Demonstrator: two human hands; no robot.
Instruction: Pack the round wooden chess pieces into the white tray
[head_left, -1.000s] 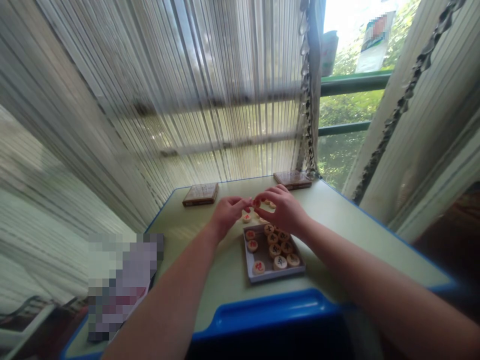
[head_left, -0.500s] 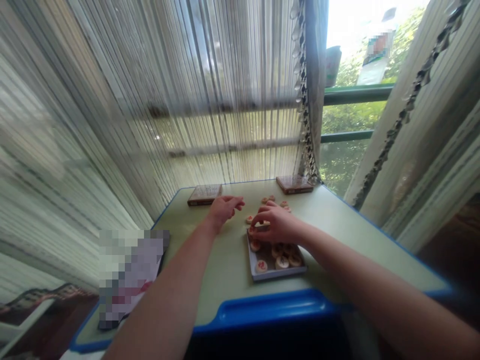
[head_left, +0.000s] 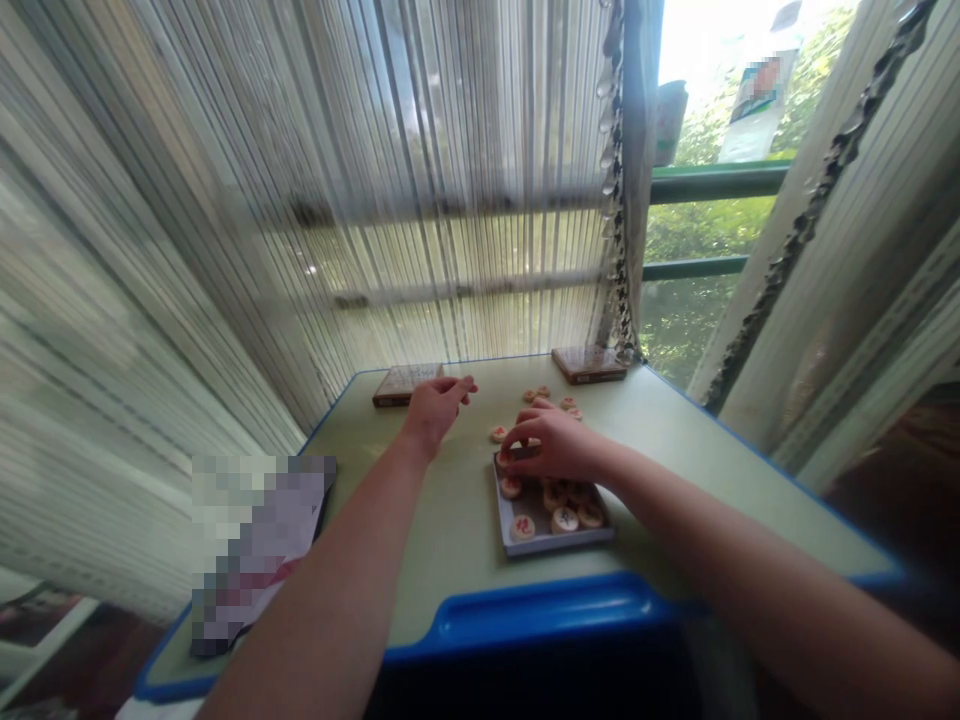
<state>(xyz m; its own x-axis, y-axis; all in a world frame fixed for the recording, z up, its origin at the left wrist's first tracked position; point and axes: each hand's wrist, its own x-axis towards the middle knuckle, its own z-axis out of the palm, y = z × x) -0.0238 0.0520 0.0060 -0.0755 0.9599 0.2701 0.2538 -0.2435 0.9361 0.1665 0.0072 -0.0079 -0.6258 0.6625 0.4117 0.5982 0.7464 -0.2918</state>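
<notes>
A shallow grey tray (head_left: 559,547) on the table holds several round wooden pieces with red or dark characters, among them a red-marked piece (head_left: 523,528) at its near left corner. My right hand (head_left: 551,443) reaches over the tray's far part, thumb and fingers curled round a round piece (head_left: 505,458) at the far left corner. To the left of the tray, my left hand (head_left: 442,403) hovers over the table with its fingers drawn together; whatever they may hold is too small to tell. Another round piece (head_left: 499,433) lies just beyond the tray.
More pieces (head_left: 568,403) lie on the green table (head_left: 450,560) beyond my right hand. One flat brown box (head_left: 397,384) sits at the back left, another (head_left: 589,364) at the back right. A dark-edged package (head_left: 262,560) lies at the left edge. String curtains hang behind.
My left hand has moved slightly left and away from me, its fingers drawn closer together. My right hand stays at the same piece in the tray. The view has shifted slightly.
</notes>
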